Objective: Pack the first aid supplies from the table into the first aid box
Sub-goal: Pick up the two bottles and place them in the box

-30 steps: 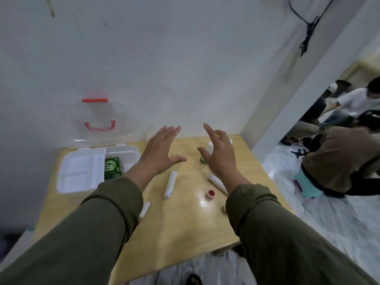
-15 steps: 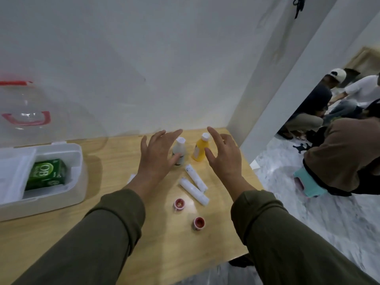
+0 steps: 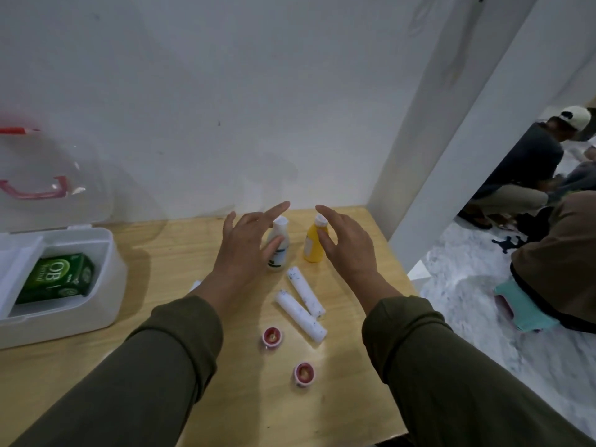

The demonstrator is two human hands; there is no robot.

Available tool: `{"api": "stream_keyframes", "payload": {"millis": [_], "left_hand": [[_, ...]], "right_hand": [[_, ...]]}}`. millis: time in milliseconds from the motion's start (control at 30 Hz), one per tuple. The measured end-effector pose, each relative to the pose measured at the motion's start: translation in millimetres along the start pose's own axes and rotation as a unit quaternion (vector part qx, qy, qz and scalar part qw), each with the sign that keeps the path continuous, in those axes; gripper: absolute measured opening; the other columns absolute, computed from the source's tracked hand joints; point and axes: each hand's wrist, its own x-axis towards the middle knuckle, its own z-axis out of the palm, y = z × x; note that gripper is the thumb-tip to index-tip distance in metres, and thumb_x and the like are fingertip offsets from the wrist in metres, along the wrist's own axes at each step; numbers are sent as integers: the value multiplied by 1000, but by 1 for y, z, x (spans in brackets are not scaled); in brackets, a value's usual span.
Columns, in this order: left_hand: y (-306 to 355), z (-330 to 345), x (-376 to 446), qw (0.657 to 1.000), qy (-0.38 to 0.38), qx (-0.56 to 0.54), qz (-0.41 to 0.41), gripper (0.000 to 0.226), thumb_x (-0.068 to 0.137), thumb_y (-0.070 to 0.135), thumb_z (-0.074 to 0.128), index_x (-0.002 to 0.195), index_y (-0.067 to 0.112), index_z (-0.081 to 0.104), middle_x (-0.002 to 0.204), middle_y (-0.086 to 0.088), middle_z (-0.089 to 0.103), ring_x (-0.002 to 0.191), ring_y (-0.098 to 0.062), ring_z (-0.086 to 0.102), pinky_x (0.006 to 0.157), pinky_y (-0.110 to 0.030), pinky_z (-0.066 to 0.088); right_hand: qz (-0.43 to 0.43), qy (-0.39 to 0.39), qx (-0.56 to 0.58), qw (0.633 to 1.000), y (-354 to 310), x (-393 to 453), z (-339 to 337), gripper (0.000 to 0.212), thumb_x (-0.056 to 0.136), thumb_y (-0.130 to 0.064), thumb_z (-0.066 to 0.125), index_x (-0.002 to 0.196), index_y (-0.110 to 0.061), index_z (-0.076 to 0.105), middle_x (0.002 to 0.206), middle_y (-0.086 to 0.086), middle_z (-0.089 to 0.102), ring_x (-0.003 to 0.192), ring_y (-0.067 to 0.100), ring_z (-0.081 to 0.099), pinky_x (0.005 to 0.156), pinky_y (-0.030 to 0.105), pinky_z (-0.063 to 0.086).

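Observation:
The white first aid box (image 3: 106, 285) stands open at the table's left, a green carton (image 3: 54, 279) inside it. A white bottle (image 3: 279, 246) and a yellow bottle (image 3: 314, 245) stand upright near the wall. My left hand (image 3: 245, 250) is spread open around the white bottle, thumb in front of it; whether it touches is unclear. Just right of the yellow bottle, my right hand (image 3: 348, 246) is open with the thumb close to it. Two white rolls (image 3: 303, 304) and two small red-centred pots (image 3: 272, 337) lie nearer to me.
The box's clear lid (image 3: 48, 175) with red handle leans up against the wall. A white scrap (image 3: 195, 285) peeks out beside my left wrist. The wooden table (image 3: 161, 253) ends on the right, where people sit on the floor (image 3: 522, 175).
Both hands have reached forward to the two bottles. My view has swung right and closer, so the box has slid to the left edge.

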Motion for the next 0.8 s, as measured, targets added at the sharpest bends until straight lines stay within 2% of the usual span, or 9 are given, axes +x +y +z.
{"api": "stream_keyframes", "payload": {"millis": [200, 267, 333, 467, 633, 800], "left_hand": [[-2, 8, 3, 999, 33, -35, 4, 59, 88, 24, 60, 138, 41, 34, 103, 3, 67, 109, -19, 57, 108, -46, 28], [-2, 10, 5, 998, 45, -47, 3, 55, 88, 22, 61, 137, 38, 40, 101, 3, 67, 104, -18, 58, 105, -40, 32], [-2, 11, 7, 997, 43, -59, -5, 53, 89, 24, 60, 137, 36, 42, 103, 3, 66, 103, -17, 56, 101, -34, 33], [-3, 13, 6, 995, 13, -90, -27, 51, 91, 27, 56, 138, 37, 40, 112, 2, 64, 105, -16, 55, 93, -32, 43], [-2, 15, 7, 994, 24, -109, -16, 42, 91, 20, 58, 131, 29, 52, 114, 3, 64, 101, -10, 57, 86, -21, 42], [-7, 18, 6, 992, 42, -119, -33, 30, 90, 18, 59, 119, 23, 62, 114, 4, 66, 101, -11, 61, 85, -19, 42]], "right_hand": [[-8, 10, 45, 999, 5, 0, 12, 32, 91, -18, 56, 123, -17, 58, 103, 9, 68, 91, 24, 63, 74, 30, 48], [-7, 19, 62, 998, 5, 2, 13, 31, 90, -15, 57, 121, -15, 60, 103, 8, 69, 91, 24, 63, 74, 27, 45], [-4, 25, 75, 997, 4, 3, 15, 30, 89, -13, 58, 119, -14, 61, 105, 8, 69, 91, 24, 64, 76, 25, 44], [8, 34, 104, 994, 1, 5, 18, 29, 88, -10, 59, 117, -11, 62, 104, 7, 70, 90, 22, 65, 77, 24, 44], [27, 46, 119, 991, -3, 7, 20, 27, 87, -10, 59, 114, -10, 63, 100, 7, 70, 90, 22, 65, 78, 32, 50], [45, 56, 133, 988, -6, 8, 19, 31, 86, -10, 62, 117, -10, 62, 105, 7, 71, 95, 20, 65, 82, 29, 49]]}}
